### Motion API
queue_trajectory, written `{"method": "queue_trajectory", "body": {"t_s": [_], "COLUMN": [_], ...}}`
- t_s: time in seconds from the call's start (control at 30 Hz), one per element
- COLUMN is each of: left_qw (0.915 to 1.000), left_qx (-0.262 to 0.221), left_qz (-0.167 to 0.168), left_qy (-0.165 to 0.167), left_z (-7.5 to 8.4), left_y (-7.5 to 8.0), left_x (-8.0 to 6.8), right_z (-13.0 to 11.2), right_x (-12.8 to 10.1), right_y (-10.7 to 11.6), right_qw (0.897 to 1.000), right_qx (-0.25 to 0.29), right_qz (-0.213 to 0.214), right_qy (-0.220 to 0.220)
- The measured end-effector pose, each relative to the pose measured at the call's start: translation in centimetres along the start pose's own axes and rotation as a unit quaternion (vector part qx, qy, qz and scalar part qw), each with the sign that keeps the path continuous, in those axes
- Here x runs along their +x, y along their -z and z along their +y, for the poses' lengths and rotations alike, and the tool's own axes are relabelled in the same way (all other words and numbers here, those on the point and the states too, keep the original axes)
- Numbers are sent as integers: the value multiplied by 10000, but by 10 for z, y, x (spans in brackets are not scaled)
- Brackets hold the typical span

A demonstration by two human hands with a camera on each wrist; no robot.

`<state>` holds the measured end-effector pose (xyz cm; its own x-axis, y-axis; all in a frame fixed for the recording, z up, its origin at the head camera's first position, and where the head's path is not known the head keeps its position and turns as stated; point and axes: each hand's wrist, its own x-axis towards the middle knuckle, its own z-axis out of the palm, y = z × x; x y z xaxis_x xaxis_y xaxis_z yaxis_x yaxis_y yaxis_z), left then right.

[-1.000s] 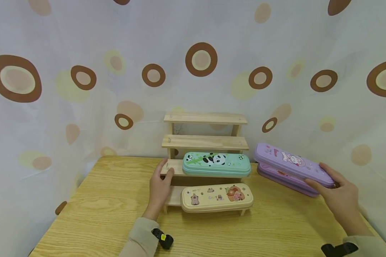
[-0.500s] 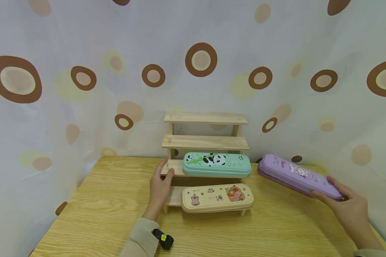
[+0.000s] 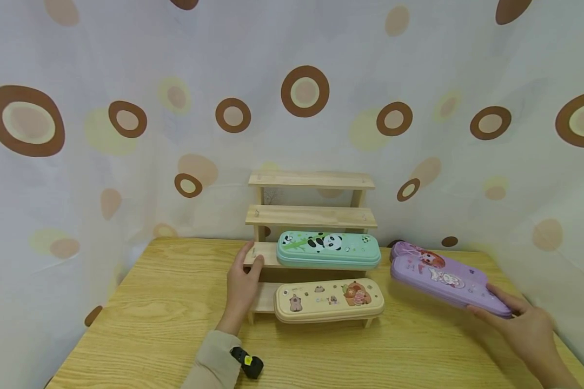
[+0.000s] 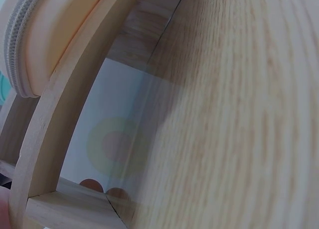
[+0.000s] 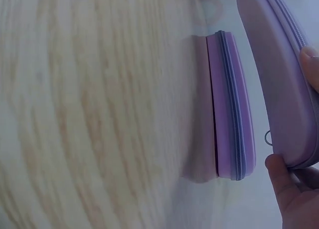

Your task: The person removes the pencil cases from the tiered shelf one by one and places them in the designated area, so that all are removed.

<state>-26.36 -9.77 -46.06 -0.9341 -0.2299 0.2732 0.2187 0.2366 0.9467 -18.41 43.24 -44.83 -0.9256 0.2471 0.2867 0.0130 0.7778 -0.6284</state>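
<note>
1. At the right edge of the light wooden worktop (image 3: 165, 319), the right hand (image 3: 528, 330) pinches the near end of a long lilac zip pencil case with cartoon print (image 3: 448, 283), fingers curled round it, raised above the wood.
2. Just behind it lies a second purple pencil case with a red-haired figure (image 3: 413, 253), flat on the worktop.
3. The left hand (image 3: 243, 283) rests against the left end of the stepped pale-wood display rack (image 3: 310, 216), thumb and fingers hooked on a shelf edge.
4. A mint-green panda pencil case (image 3: 328, 248) sits on that shelf; a cream animal-print pencil case (image 3: 328, 299) lies on the lowest step.
</note>
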Motion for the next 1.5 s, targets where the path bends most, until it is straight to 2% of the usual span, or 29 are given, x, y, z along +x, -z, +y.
{"method": "queue_trajectory", "body": {"t_s": [0.2,0.77,1.0,1.27,1.37,1.5], "left_qw": [10000,10000,10000,10000,10000,10000], "left_qx": [-9,14,13,50,47,26], "left_qz": [-10,-12,-14,24,24,13], "left_qy": [13,-10,-42,-15,-13,-29], "left_z": [0,0,1,1,1,1], "left_y": [0,0,0,0,0,0], "left_x": [-1,-1,0,0,0,0], "right_z": [5,9,10,12,10,4], "right_x": [-1,7,13,21,20,15], "right_y": [-3,-6,-5,-5,-3,-2], "right_qw": [9996,9907,9856,9810,9825,9896], "right_qx": [-141,-506,-792,-657,-620,-301], "right_qz": [-188,-1250,-1483,-1806,-1746,-1408], "right_qy": [143,-167,-173,-279,-170,21]}}
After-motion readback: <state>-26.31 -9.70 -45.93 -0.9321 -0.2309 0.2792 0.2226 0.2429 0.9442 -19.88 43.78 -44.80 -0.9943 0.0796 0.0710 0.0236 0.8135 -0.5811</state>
